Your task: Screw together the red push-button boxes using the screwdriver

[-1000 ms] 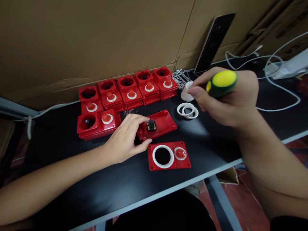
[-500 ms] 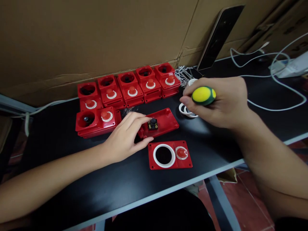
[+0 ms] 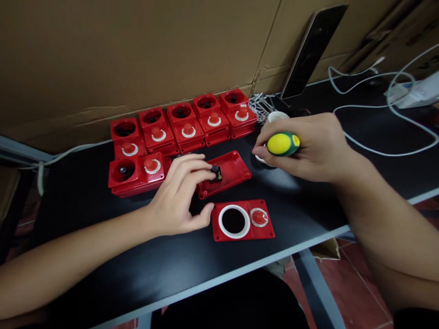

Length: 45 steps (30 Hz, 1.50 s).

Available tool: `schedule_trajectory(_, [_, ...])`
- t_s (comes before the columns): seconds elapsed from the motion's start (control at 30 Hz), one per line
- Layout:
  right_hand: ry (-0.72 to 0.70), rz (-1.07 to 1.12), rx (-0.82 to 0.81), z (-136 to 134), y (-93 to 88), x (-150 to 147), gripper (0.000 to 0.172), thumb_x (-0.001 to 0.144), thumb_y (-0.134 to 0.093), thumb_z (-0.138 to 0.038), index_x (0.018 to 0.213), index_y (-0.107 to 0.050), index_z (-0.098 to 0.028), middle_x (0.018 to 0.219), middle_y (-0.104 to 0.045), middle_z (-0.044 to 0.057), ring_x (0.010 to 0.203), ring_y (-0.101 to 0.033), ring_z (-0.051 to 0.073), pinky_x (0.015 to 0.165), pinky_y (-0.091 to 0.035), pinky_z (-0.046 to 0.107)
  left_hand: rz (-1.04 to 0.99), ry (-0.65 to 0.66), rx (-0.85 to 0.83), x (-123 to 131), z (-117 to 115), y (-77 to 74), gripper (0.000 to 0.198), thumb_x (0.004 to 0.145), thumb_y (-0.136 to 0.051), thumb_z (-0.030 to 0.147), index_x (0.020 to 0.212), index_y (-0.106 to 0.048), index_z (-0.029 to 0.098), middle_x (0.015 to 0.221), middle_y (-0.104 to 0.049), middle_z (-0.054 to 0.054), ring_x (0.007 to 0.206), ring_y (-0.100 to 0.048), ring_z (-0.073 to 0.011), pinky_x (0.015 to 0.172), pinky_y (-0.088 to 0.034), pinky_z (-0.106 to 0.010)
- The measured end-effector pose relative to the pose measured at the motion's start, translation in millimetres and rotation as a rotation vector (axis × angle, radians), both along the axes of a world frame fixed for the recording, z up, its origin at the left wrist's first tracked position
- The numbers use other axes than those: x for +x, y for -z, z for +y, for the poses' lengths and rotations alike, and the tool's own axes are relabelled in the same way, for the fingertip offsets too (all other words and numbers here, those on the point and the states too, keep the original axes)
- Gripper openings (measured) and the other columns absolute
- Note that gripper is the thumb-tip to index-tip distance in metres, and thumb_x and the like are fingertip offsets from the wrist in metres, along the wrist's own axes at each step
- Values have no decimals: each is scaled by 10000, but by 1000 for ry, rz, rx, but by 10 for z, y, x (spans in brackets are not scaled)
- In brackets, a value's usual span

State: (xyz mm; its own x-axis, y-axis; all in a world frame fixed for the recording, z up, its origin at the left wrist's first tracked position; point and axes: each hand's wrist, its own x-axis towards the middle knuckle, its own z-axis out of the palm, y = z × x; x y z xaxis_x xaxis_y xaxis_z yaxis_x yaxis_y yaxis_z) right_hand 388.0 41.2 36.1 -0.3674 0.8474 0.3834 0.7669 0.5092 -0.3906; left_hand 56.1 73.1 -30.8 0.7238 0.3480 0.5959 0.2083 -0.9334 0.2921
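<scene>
Head view, close, downward over table [image 3: 103, 256]

Black table [image 3: 103, 256] with red housings [image 3: 181, 125]

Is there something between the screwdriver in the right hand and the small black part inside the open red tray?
Nothing visible blocks it. The right hand holds the screwdriver right of the red tray; left hand fingers approach the black part from the left.

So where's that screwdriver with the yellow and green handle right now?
The screwdriver is gripped in the right hand, right of centre, hovering over the white rings just right of the open red tray.
</scene>
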Motion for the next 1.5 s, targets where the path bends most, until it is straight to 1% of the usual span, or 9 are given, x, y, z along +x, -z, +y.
schedule_trajectory(0.1, [-20, -15, -41, 16, -1, -17, 142, 1022, -754, -464, 1050, -753, -325, 921, -826, 30, 795, -772, 288, 729, -553, 427, -47, 109, 86, -24, -42, 26, 490, 939, -839, 414, 1376, -668, 275, 1306, -782, -154, 1444, -713, -453, 1111, -666, -679])
schedule_trajectory(0.2, [0, -2, -72, 49, 17, -30, 234, 986, -786, -422, 1160, -714, -284, 1011, -833, 63, 826, -762, 299, 728, -542, 435, -73, 213, 168, -27, -68, 53, 456, 926, -876, 488, 1307, -736, 282, 1236, -818, -128, 1431, -742, -435, 1060, -722, -624])
schedule_trajectory(0.3, [-6, 31, -92, 81, 48, -31, 280, 952, -785, -333, 1199, -674, -260, 1059, -812, 87, 852, -739, 302, 751, -552, 447, 37, 353, 208, -4, -68, 23, 341, 988, -871, 434, 1278, -784, 278, 1201, -849, -92, 1376, -789, -366, 1081, -751, -536])
schedule_trajectory(0.4, [-49, 50, -61, 97, 85, -20, 278, 909, -758, -229, 1168, -661, -262, 1096, -768, 95, 901, -719, 306, 807, -576, 465, 87, 418, 199, 20, -59, -32, 255, 1010, -889, 357, 1205, -810, 213, 1160, -862, -98, 1329, -815, -342, 1127, -745, -482])
schedule_trajectory(0.5, [-84, 28, -50, 108, 122, -16, 298, 897, -733, -178, 1170, -655, -270, 1117, -731, 99, 913, -693, 307, 810, -579, 469, 79, 426, 162, 35, -52, -59, 255, 985, -918, 292, 1193, -805, 195, 1098, -859, -99, 1299, -826, -334, 1107, -749, -460])
schedule_trajectory(0.73, [-60, -41, -33, 132, 137, -34, 311, 933, -711, -239, 1242, -720, -267, 1113, -718, 110, 962, -711, 329, 860, -570, 471, 52, 372, 161, 73, -56, -60, 147, 976, -846, 224, 1106, -781, 200, 994, -846, -78, 1193, -857, -325, 987, -774, -430])
schedule_trajectory(1.0, [7, -44, -82, 130, 120, 1, 414, 947, -746, -345, 1351, -757, -256, 1039, -802, 84, 815, -718, 302, 761, -551, 432, 48, 265, 124, 61, -74, -28, 262, 885, -819, 148, 1130, -757, 218, 1002, -823, -75, 1186, -833, -349, 969, -776, -506])
schedule_trajectory(1.2, [-66, -37, -153, 145, 198, -35, 420, 957, -788, -379, 1343, -744, -220, 824, -730, 6, 639, -641, 218, 626, -466, 346, 35, 284, 119, 53, -78, -34, 247, 863, -788, 137, 1095, -741, 204, 964, -819, -73, 1153, -836, -350, 939, -774, -488])
schedule_trajectory(1.5, [-80, -4, -167, 132, 238, -13, 338, 1016, -730, -340, 1348, -735, -277, 807, -722, -9, 664, -679, 224, 649, -475, 355, 48, 270, 135, 57, -85, -39, 265, 855, -801, 148, 1103, -754, 229, 973, -807, -67, 1175, -819, -345, 931, -753, -481])
